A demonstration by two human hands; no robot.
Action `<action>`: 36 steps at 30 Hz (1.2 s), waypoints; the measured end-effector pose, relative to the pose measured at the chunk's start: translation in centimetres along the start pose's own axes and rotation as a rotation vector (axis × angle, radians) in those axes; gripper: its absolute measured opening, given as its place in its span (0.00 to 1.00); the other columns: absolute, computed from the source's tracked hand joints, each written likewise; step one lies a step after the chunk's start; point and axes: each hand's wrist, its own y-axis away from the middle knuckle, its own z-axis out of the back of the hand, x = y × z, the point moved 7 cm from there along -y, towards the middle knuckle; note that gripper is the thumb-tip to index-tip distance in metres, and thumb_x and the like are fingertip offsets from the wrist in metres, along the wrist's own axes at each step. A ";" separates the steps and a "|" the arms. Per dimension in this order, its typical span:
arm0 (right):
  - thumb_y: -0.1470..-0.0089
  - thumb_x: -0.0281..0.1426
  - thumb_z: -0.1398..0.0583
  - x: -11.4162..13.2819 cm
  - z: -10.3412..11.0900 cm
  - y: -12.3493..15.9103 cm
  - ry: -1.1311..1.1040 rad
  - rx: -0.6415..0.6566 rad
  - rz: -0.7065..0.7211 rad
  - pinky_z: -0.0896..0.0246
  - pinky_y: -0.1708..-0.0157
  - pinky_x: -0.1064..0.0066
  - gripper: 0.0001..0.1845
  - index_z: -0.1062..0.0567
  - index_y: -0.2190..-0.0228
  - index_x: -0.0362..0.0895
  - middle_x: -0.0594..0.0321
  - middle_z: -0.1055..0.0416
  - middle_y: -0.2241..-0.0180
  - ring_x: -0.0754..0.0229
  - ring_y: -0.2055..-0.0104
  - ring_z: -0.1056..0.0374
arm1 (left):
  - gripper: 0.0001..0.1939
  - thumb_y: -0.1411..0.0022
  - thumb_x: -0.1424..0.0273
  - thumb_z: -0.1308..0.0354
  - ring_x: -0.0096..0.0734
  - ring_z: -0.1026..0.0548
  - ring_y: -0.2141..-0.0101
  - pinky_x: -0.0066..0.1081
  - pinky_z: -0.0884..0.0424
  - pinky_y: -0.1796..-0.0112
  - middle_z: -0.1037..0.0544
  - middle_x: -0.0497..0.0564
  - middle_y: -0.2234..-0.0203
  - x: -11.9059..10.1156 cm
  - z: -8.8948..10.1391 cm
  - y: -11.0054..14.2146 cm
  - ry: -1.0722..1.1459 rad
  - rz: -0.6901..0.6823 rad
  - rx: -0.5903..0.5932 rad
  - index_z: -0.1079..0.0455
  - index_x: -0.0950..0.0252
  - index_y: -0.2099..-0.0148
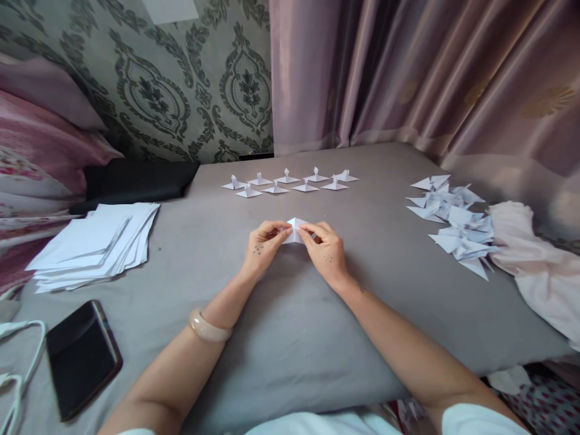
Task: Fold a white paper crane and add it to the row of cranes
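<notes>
While my left hand (pixel 265 241) and right hand (pixel 325 246) pinch a small folded paper (pixel 295 230), apparently mid-crease, finished folded figures (pixel 290 182) stand farther off on the grey bed (pixel 290 326).

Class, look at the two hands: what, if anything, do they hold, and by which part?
Both hold one small folded white paper piece: left hand pinches its left edge, right hand its right edge, fingertips meeting over it.

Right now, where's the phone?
In the head view, the phone lies face up at the lower left of the grey surface, below the paper stack and beside a white cable.
</notes>
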 end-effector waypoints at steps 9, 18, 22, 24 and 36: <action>0.45 0.34 0.39 0.0 -0.3 0.2 -0.033 -0.002 -0.011 0.38 0.72 0.74 0.09 0.19 0.65 0.45 0.63 0.28 0.70 0.68 0.76 0.37 | 0.07 0.48 0.66 0.34 0.23 0.34 0.70 0.25 0.38 0.68 0.29 0.48 0.68 -0.1 0.1 0.0 -0.020 -0.023 -0.011 0.23 0.63 0.67; 0.45 0.36 0.39 -0.7 -0.7 0.3 -0.112 0.042 -0.089 0.36 0.70 0.72 0.10 0.19 0.65 0.47 0.62 0.28 0.69 0.67 0.74 0.35 | 0.07 0.45 0.65 0.36 0.25 0.33 0.69 0.26 0.37 0.67 0.29 0.49 0.67 -0.7 -0.3 0.0 -0.046 -0.067 0.057 0.24 0.62 0.66; 0.46 0.36 0.38 -0.6 -0.5 0.3 -0.094 0.018 -0.088 0.36 0.71 0.73 0.10 0.19 0.66 0.47 0.61 0.32 0.66 0.67 0.73 0.36 | 0.06 0.44 0.66 0.36 0.27 0.31 0.63 0.26 0.35 0.61 0.29 0.50 0.63 -1.2 -0.5 0.0 -0.025 -0.128 0.087 0.25 0.63 0.66; 0.46 0.36 0.39 -0.4 -0.5 0.3 -0.078 0.017 -0.064 0.37 0.72 0.73 0.09 0.19 0.66 0.47 0.61 0.33 0.64 0.69 0.74 0.37 | 0.06 0.44 0.66 0.36 0.27 0.30 0.60 0.26 0.34 0.60 0.29 0.51 0.59 -1.2 -0.5 0.0 -0.015 -0.138 0.110 0.25 0.63 0.66; 0.42 0.31 0.44 1.4 -0.5 0.1 -0.018 0.192 0.123 0.39 0.72 0.74 0.08 0.25 0.67 0.46 0.61 0.28 0.66 0.65 0.71 0.35 | 0.09 0.44 0.64 0.36 0.30 0.29 0.59 0.29 0.34 0.58 0.27 0.55 0.52 -1.1 -0.5 -0.3 -0.081 -0.095 0.231 0.25 0.64 0.64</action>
